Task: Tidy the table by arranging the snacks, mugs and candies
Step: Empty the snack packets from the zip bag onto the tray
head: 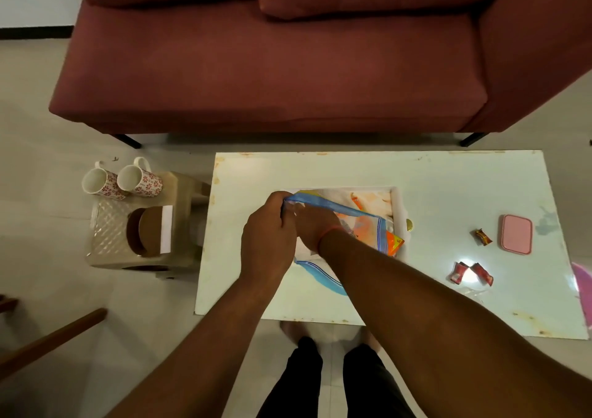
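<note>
Both mugs [121, 178] already stand side by side on the small stool [141, 225] left of the table [448, 193], so that part looks done. In the middle of the table, the left hand [267, 241] and right hand [312, 225] meet at the far left corner of a clear zip bag [333, 207] with a blue seal strip — the fingers of both are closed, pinching that strip, apparently to seal it. Orange snack packets [392, 243] show through the bag, which lies in a shallow white tray [400, 206]. Still loose on the right side of the table are a brown candy [483, 236], two red candies [472, 272] nearer the person, and a pink case [516, 233] — the candies seem to be what is left.
</note>
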The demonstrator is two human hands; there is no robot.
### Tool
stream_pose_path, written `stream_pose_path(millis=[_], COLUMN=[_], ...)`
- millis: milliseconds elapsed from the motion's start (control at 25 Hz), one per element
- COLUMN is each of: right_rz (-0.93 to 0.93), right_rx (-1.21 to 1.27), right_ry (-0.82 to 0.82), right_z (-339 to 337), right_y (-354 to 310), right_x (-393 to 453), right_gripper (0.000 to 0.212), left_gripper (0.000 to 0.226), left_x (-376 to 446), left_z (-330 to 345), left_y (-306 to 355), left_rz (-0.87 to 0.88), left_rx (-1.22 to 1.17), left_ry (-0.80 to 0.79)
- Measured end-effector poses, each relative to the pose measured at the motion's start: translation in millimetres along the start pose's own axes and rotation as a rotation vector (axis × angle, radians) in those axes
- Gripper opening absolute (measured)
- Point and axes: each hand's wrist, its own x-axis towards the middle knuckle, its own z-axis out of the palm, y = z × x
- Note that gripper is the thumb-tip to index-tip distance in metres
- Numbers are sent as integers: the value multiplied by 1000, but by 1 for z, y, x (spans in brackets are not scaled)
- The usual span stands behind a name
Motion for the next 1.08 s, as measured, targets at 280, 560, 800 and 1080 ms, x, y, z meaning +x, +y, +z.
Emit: stream_pose_path(millis=[280,560,800,1080], right_rz=[-55,638,1214,1424], right_rx=[118,1232,1895,1619], right_ry=[412,1102,422,580], right_z=[-47,-23,52,40], right_y=[-30,34,100,108], right_x=[-54,-97,-60,-55], right_gripper=[20,37,20,46], left_gripper=[29,25,25,25], left_x=[21,27,25,20], left_z=[-15,-9,5,13], left_y=[-36,-63,-69,-62], left_rz=[-181,-294,-266,-216], left_rx=[-36,-28,-30,-46], left_ry=[51,65,60,-5])
